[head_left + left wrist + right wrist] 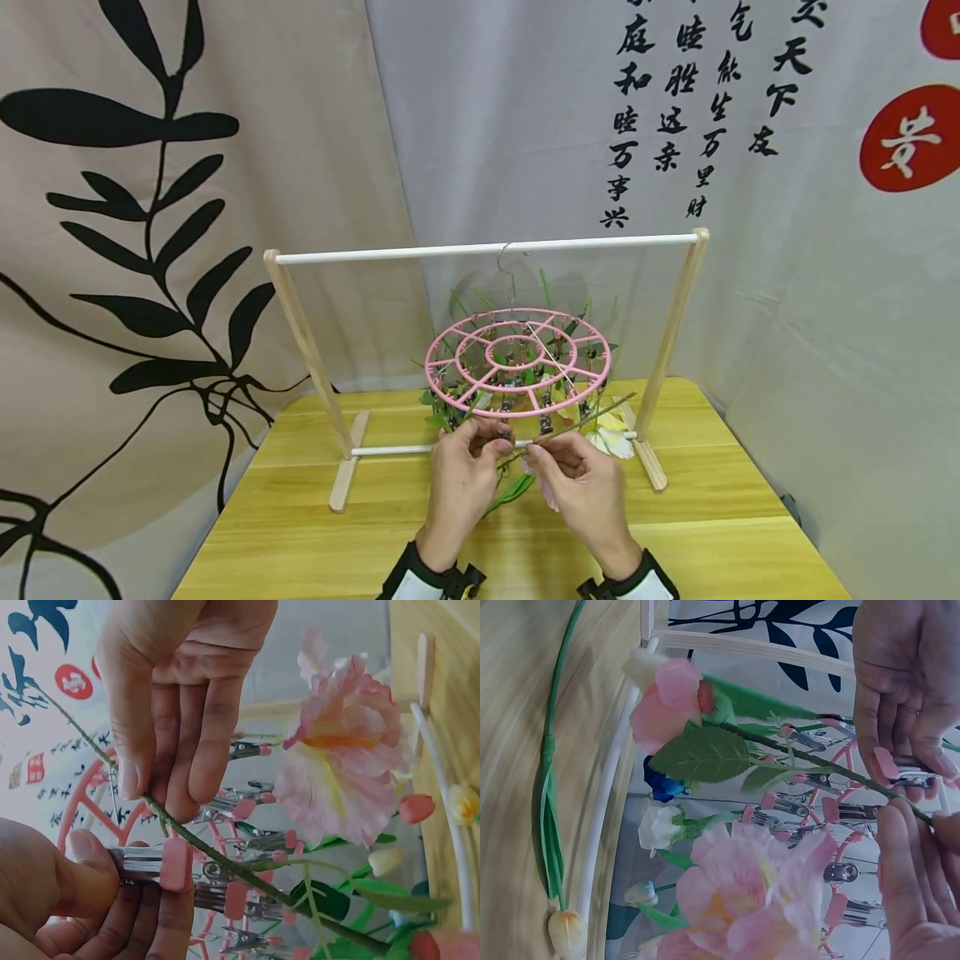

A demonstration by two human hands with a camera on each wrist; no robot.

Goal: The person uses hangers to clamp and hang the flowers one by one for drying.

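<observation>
My left hand (463,483) pinches a metal clip (146,864) with pink tips at the front edge of a pink round hanging rack (517,412). Beside it, my right hand (583,487) holds the thin green stem (817,759) of an artificial flower between thumb and fingers. The stem runs slantwise close to the clip's pink tips; whether they touch, I cannot tell. At its lower end are a green leaf (701,754) and a pink bloom (660,712). A large pale pink flower (345,742) hangs close by.
A wooden stand with a white top bar (420,252) bears the rack by a metal hook (506,267). Other clips hold artificial flowers, among them a white one (658,825) and a blue one (664,780). A pale tulip (568,935) lies on the wooden table (300,533).
</observation>
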